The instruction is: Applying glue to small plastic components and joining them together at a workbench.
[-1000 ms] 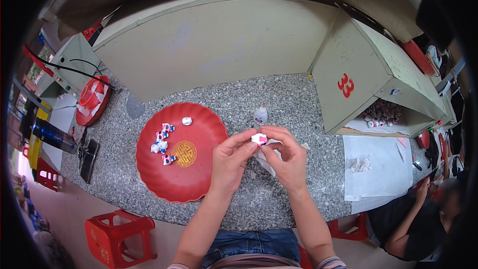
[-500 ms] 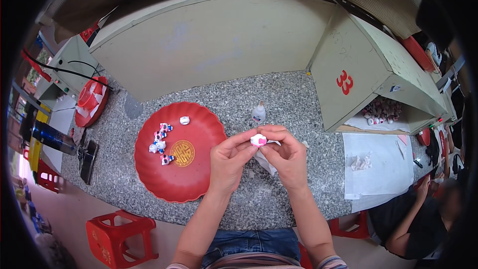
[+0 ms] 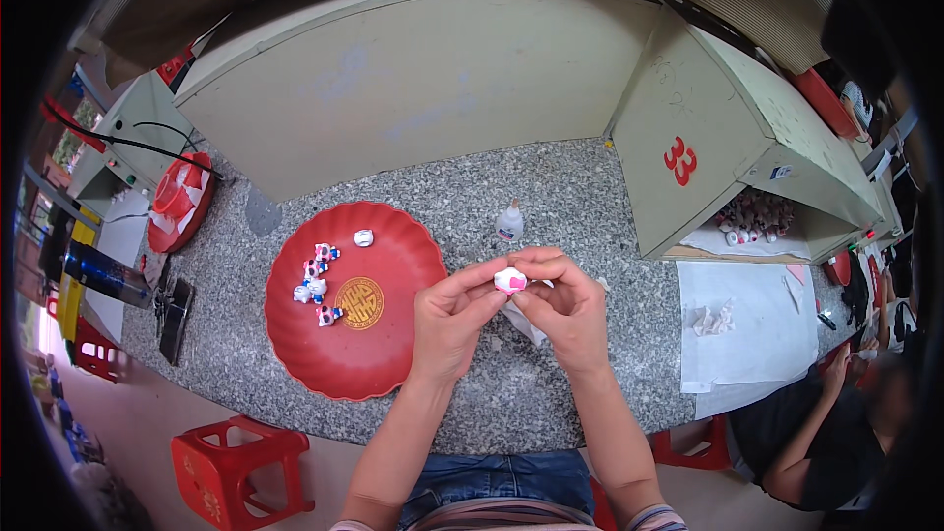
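Note:
Between the fingertips of both hands is a small white figurine head with pink markings. My left hand pinches it from one side, and my right hand grips it from the other. Some white tissue shows under my right hand. Left of my hands lies a scalloped red tray with a gold emblem; several small white, blue and pink figurines cluster on it, and one white piece sits apart. Beyond my hands stands a small clear bottle with a narrow tip.
A pale cabinet at the right holds many small figurine parts. White paper with a crumpled tissue lies before it. At far left are a red basin and a dark phone-like object. A co-worker sits at right.
The small white head has turned slightly between my fingers, so its pink marking shows differently. Both hands stay almost in place.

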Available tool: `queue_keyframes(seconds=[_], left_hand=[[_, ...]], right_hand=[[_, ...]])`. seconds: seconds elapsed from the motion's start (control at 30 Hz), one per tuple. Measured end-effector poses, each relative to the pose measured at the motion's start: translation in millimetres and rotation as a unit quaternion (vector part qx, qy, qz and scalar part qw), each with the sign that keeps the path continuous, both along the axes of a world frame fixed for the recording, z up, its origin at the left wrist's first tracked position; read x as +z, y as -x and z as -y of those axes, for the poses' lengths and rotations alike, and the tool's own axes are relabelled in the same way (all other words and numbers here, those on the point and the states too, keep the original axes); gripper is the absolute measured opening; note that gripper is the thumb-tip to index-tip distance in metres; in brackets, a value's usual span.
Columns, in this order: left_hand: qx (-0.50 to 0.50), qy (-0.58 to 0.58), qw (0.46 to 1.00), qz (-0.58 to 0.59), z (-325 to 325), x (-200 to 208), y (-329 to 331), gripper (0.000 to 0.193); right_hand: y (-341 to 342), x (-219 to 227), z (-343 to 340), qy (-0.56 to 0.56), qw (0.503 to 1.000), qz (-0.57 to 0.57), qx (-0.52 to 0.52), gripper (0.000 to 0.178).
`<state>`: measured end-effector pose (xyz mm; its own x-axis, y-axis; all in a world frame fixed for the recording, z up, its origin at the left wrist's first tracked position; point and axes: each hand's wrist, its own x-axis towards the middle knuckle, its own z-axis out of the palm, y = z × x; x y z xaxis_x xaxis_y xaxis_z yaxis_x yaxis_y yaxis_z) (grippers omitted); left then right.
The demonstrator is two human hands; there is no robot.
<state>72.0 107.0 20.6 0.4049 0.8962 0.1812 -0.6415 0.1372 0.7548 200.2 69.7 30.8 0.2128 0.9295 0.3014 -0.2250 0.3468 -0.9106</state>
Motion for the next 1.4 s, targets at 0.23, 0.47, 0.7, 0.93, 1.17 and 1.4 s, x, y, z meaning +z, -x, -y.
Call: queue_keyframes(seconds=[0.23, 0.47, 0.7, 0.93, 1.17, 1.4], left_hand=[[-0.001, 0.008, 1.0, -0.008, 0, 1, 1, 0.03], [0.0, 0.004, 1.0, -0.018, -1, 0, 0, 0.028], [-0.005, 0.014, 1.0, -0.009, -1, -3, 0, 0.029], [-0.016, 0.071, 0.997, 0.005, -1, -3, -1, 0.027], [-0.007, 0.15, 0.989, -0.01, -2, -3, -1, 0.016], [0.004, 0.132, 0.991, -0.023, 0, -5, 0, 0.012]], right_hand=[[0, -1, -1, -0.004, 1.0, -0.004, 0.004, 0.024], [-1, -3, -1, 0.004, 1.0, -0.012, 0.01, 0.023], [0, -2, -1, 0.005, 1.0, -0.01, 0.006, 0.022], [0, -2, -1, 0.025, 1.0, -0.017, 0.005, 0.022], [9, 5, -2, 0.037, 0.993, 0.08, -0.073, 0.024], [7, 1, -2, 0.0, 1.0, 0.016, -0.014, 0.028]])
